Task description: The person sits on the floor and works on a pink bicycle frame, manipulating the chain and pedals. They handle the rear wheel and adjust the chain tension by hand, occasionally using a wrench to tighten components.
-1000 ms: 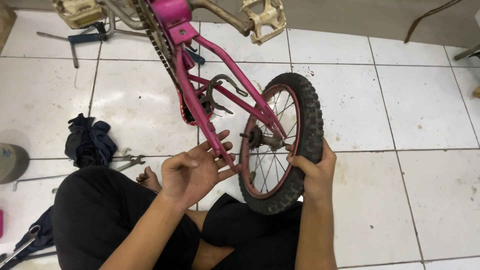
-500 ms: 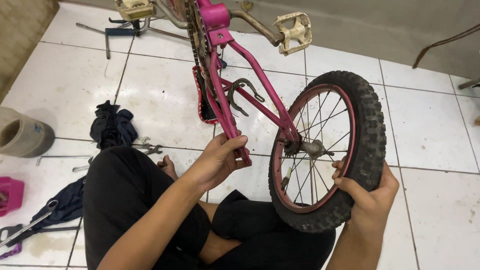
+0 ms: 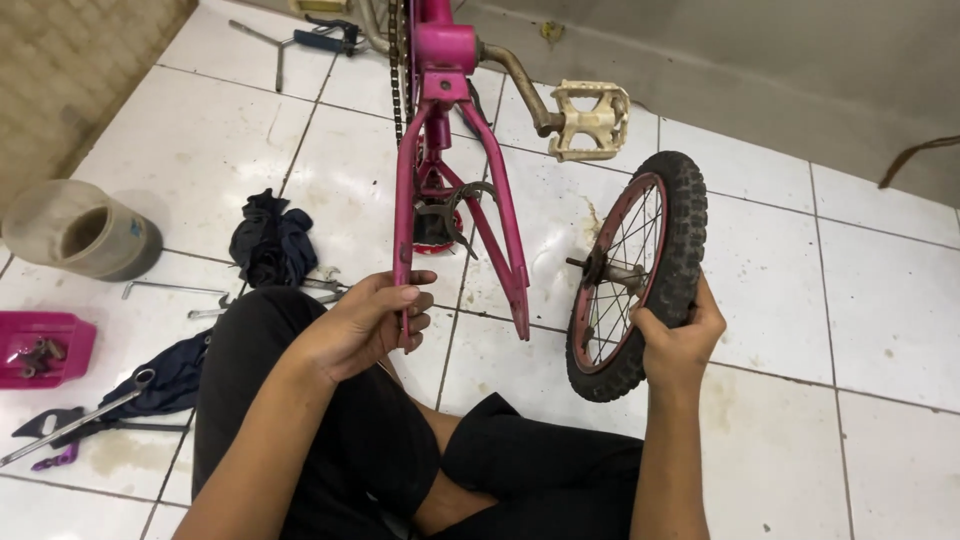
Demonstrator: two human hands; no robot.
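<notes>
Holding the wheel (image 3: 640, 275) by its tyre, the right hand (image 3: 678, 340) has fingers wrapped over the lower tread, clamped on it. Wheel stands upright on the floor (image 3: 860, 300), just right of the frame's rear fork, fully out of the dropouts; axle stub points left toward the fork, apart from it. Left hand (image 3: 365, 320) grips the left fork leg (image 3: 404, 215) near its tip, fingers closed round the tube. Right fork leg (image 3: 505, 240) hangs free between hand and wheel. Frame (image 3: 445, 50) is pink, upside down, chain (image 3: 393, 60) running up at top, pedal (image 3: 590, 120) sticking out right above the wheel.

Doing it well, as I judge it: keep the frame steady with the left hand so the fork tips don't swing into the spokes; hold the wheel vertical, not leaning, so the axle stays level with the dropout slots; keep fingers off the spokes and clear of the chain. The grip low on the tyre looks weak for steering the axle; a hold nearer the hub's height would likely give more control. Loose axle nuts or washers could drop, can't tell if any are on.

Around: dark rag (image 3: 270, 240) left of the knee, wrenches (image 3: 175, 290) beside it, grey bucket (image 3: 85, 230) far left, pink tray (image 3: 45, 345) with small parts, long spanner (image 3: 75, 430) lower left. Person sits cross-legged, black trousers.
</notes>
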